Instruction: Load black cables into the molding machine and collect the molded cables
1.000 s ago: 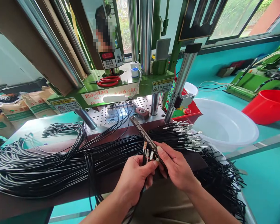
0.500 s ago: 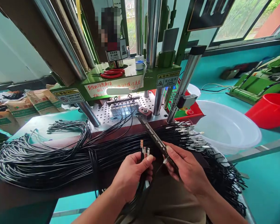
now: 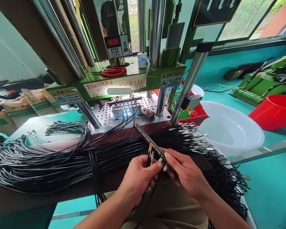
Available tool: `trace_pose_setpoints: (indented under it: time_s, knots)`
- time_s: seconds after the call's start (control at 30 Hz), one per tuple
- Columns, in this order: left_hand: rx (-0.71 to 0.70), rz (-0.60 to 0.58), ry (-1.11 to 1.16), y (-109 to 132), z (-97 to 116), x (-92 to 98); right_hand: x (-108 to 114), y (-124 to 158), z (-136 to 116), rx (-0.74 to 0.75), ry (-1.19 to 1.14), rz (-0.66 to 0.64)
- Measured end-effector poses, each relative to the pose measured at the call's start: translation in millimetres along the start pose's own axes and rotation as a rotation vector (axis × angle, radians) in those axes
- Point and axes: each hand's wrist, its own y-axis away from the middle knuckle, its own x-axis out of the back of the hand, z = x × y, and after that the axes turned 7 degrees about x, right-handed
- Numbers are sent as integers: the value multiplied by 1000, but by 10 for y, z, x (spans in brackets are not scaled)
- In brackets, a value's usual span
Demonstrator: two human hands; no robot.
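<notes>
My left hand (image 3: 141, 176) is closed around a few black cables whose metal terminals (image 3: 151, 152) stick up past the thumb. My right hand (image 3: 184, 170) grips a dark slotted metal bar (image 3: 149, 140), which slants up and to the left. The terminals in my left hand are against or very close to the bar's side; exact contact is hard to tell. A metal terminal (image 3: 165, 167) shows at the bar beside my right fingers. Behind both hands lies a thick bundle of black cables (image 3: 109, 156), with silvery terminals (image 3: 190, 136) at its right end.
A green press (image 3: 133, 74) with steel columns stands ahead. On its perforated plate (image 3: 102, 114) a fixture (image 3: 125, 109) holds several cables. Red-handled pliers (image 3: 113, 72) lie on the press. To the right are a white tub (image 3: 250, 136) and a red bucket (image 3: 276, 111).
My left hand has brought the cable terminals up to the bar. The bar has shifted left and slightly down with my right hand. The view has moved a little.
</notes>
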Motion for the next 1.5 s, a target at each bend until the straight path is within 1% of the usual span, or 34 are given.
trace_pose_setpoints:
  time_s: [0.13, 0.37, 0.77, 0.93, 1.1, 1.17, 1.2, 1.33, 1.37, 1.43, 1.5]
  knots:
    - [-11, 13, -5, -3, -21, 2, 0, -1, -9, 14, 39, -9]
    - [-14, 34, -14, 5, -26, 4, -11, 7, -20, 6, 36, -7]
    - [-7, 14, -15, 10, -15, 11, -5, -19, -13, 38, 77, -37]
    - [-19, 11, 3, -5, -9, 4, -8, -12, 7, 64, 105, -44]
    - [-17, 15, -2, -35, -41, -4, -18, -13, 25, 117, 195, -42]
    - [-25, 2, 0, -39, -50, 24, -25, -9, 15, 121, 187, -50]
    - [-31, -25, 9, -35, -48, 50, -26, -3, 9, 109, 165, -47]
    - [-23, -203, 99, 25, 12, 221, 9, 51, 6, 3, 18, 1]
    - [-15, -226, 116, 48, 33, 260, 23, 67, 12, -17, -12, 16]
    - [2, -211, 127, 89, 70, 305, 49, 90, 24, -35, -44, 35]
    - [1, -131, 122, 116, 94, 295, 61, 96, 31, -31, -40, 31]
